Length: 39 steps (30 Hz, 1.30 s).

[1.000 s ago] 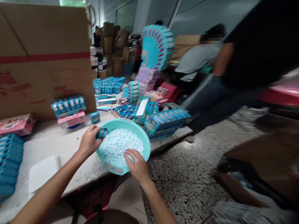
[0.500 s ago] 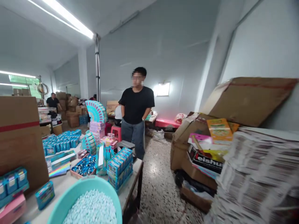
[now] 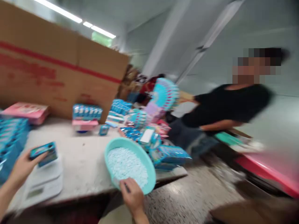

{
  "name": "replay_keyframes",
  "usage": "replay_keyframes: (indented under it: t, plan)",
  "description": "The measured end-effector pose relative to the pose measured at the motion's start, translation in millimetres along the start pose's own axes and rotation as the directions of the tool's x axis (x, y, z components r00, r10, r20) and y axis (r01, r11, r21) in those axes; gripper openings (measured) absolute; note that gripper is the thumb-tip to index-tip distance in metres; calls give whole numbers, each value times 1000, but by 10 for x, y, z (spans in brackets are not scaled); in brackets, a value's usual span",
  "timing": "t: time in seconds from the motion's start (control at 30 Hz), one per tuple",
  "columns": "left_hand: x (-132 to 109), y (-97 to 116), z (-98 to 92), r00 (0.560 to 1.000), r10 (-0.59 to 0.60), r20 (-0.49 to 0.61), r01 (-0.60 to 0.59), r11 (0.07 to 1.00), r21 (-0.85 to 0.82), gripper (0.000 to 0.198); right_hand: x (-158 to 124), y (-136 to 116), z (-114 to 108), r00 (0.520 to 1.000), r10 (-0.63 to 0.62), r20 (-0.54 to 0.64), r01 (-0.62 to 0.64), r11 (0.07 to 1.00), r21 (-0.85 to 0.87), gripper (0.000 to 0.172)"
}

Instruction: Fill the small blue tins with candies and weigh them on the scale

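Observation:
My left hand (image 3: 20,169) holds a small blue box (image 3: 44,153) over a white scale (image 3: 44,182) at the table's left front. A teal basin (image 3: 146,161) full of small pale blue candies (image 3: 127,166) sits at the table's near edge. My right hand (image 3: 132,196) grips the basin's near rim, fingers closed round it. The whole picture is smeared by motion.
A large brown carton (image 3: 58,71) stands at the back of the table. Stacks of blue boxes (image 3: 10,140) and pink boxes (image 3: 26,111) lie around it, more blue packs (image 3: 169,155) to the basin's right. A person in a black shirt (image 3: 230,104) stands close on the right, by a red surface (image 3: 268,174).
The view swung up to the room and back down to the table. My left hand moved from the basin to above the scale with the blue box. My right hand stays at the basin's rim.

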<state>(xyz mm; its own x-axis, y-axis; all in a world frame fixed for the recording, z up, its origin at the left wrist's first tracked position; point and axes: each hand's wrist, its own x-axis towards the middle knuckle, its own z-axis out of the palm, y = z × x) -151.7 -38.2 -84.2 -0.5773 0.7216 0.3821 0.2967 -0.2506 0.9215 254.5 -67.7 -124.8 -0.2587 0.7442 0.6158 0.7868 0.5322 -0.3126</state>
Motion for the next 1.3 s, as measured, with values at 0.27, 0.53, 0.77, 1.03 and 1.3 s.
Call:
replay_keyframes:
  t: [0.27,0.53,0.77,1.03,1.3]
  plan:
    - [-365,-209,-616,920,-388,59,390,920,-46,63,-91,74,25,996,-91,-7,91,996,7,22]
    - [-509,-258,-661,901,-351,256,356,934,27,50,-143,103,26,993,-116,-2,115,989,-89,18]
    - [-608,-242,-727,959,-228,166,221,973,60,58,-147,108,7,991,-135,-14,131,982,-134,16]
    - [-1324,-190,-1051,814,-213,-540,260,966,12,42,-127,77,-11,991,-136,-9,134,983,-128,13]
    - [-1827,-232,-1207,620,-304,-723,404,914,-38,40,-123,82,-15,991,-137,-9,134,980,-144,17]
